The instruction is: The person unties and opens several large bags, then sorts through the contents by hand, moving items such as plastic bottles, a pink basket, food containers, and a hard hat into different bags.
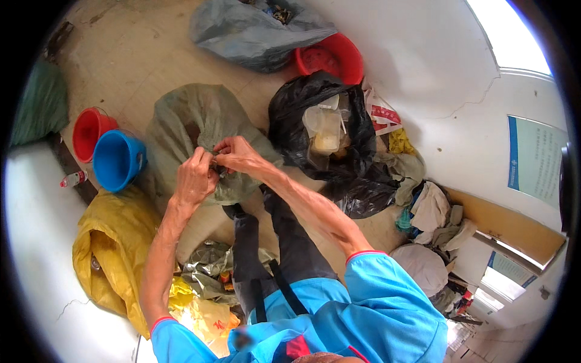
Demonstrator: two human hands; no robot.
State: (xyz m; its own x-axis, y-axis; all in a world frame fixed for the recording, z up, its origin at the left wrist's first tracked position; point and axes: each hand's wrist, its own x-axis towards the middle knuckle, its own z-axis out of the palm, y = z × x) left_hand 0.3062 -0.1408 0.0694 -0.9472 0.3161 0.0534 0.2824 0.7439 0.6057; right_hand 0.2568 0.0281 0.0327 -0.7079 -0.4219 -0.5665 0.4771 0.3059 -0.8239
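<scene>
A bulging grey-green woven sack (186, 113) stands on the floor just in front of my feet. Its gathered neck is pinched between my left hand (196, 174) and my right hand (236, 155), which meet over it. Fingers of both hands are bent around the bunched cloth; a small dark bit, perhaps a tie, shows between them, too small to tell. What the sack holds is hidden. Right of it, a black plastic bag (290, 113) lies open, with clear plastic food containers (326, 131) inside.
At left are a red bucket (88, 136), a blue bucket (115, 163), a plastic bottle (72, 179) and a yellow woven sack (115, 227). Beyond stand a grey plastic bag (254, 36) and a red basin (336, 54). Cloth heaps (431, 208) line the right wall.
</scene>
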